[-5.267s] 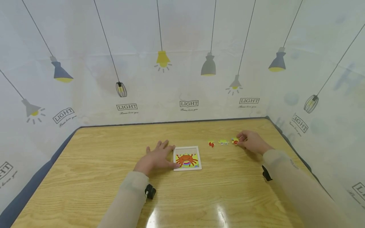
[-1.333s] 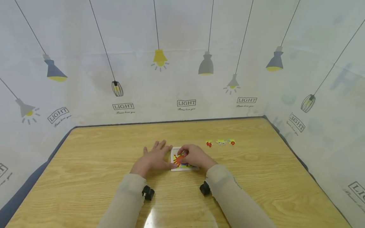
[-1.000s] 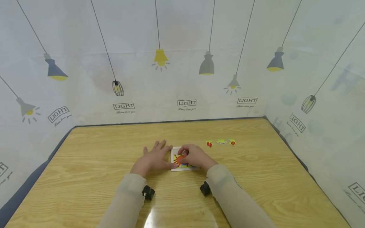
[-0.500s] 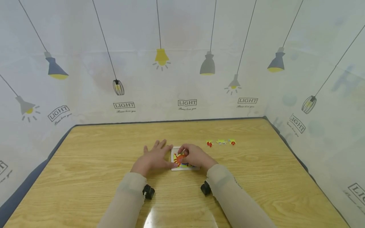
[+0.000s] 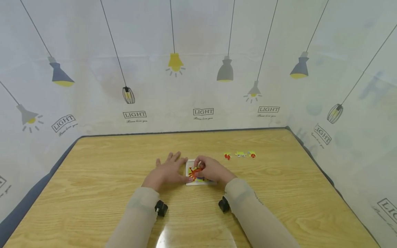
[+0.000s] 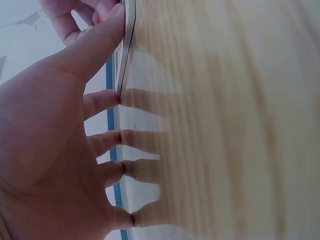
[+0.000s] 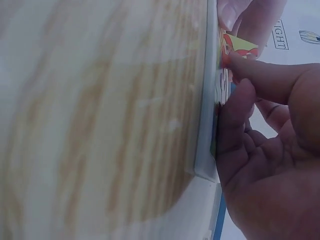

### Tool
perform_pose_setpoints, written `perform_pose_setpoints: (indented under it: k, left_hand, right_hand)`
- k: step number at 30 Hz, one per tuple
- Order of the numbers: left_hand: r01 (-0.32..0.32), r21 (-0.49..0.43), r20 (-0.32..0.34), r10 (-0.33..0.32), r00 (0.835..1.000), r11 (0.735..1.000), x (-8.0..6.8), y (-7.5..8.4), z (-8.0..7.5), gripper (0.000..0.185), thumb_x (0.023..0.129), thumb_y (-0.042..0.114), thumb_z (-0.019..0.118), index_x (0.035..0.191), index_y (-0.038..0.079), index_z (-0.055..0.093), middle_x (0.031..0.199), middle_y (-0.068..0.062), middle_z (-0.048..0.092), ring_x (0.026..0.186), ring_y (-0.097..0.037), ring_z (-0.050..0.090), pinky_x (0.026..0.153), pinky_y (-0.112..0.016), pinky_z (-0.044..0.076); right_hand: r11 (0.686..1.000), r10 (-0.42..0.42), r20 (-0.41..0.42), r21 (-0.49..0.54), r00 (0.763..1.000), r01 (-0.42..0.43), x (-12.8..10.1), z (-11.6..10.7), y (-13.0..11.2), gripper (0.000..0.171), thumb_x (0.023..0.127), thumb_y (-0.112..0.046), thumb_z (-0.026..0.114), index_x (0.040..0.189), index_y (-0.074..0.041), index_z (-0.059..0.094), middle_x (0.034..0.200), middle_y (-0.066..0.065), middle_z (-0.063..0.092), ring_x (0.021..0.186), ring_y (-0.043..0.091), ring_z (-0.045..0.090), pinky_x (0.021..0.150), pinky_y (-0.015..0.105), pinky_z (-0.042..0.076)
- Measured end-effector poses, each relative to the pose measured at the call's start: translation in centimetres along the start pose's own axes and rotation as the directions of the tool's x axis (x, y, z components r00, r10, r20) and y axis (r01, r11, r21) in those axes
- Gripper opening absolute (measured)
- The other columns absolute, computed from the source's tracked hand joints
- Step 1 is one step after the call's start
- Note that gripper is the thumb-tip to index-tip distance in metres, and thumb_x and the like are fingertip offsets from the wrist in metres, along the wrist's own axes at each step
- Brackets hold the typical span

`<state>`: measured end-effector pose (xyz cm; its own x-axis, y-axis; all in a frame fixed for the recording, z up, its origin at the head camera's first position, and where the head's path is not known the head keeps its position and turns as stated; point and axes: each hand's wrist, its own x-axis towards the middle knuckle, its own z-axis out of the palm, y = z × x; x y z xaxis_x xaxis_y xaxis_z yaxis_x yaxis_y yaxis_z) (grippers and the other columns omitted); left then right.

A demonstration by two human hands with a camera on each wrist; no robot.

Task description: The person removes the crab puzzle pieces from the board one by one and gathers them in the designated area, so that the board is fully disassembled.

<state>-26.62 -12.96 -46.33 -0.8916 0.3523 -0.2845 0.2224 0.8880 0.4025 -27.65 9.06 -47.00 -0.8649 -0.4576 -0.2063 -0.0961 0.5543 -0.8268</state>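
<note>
A white-rimmed puzzle tray (image 5: 201, 184) with a red crab picture on yellow lies in front of me on the table. My left hand (image 5: 167, 173) is spread flat at its left side, the thumb resting on the tray's near left corner. Over the tray's right part is my right hand (image 5: 213, 170), pinching a yellow and red puzzle piece (image 7: 244, 46) between thumb and fingers. That piece stands tilted up from the tray in the right wrist view. The right hand hides much of the picture. In the left wrist view, the left thumb (image 6: 95, 47) lies along the tray's edge.
Three loose puzzle pieces lie in a row beyond the tray to the right: a red and yellow one (image 5: 227, 156), one with eyes (image 5: 240, 154) and another red one (image 5: 252, 154). A lamp-patterned cloth wall (image 5: 167, 100) borders the wooden table (image 5: 102, 193).
My right hand has come from the right-hand loose piece to the tray. Over the last second it has shifted only slightly, the piece under it tilting up. The left hand stays put.
</note>
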Motion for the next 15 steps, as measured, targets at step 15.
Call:
perform_pose_setpoints:
  k: [15]
  left_hand:
    - [-0.011,-0.022,0.008,0.011,1.000,1.000,0.16,-0.30,0.07,0.095,0.092,0.068,0.070,0.168,0.024,0.034,0.181,-0.014,0.009,0.168,-0.044,0.000,0.123,-0.084,-0.006]
  right_hand:
    - [0.994,0.106,-0.003,0.006,0.994,-0.106,-0.39,0.00,-0.66,0.015,0.111,-0.019,0.056,0.106,-0.009,0.066,0.084,0.001,0.059,0.072,0.014,0.053,0.068,0.026,0.046]
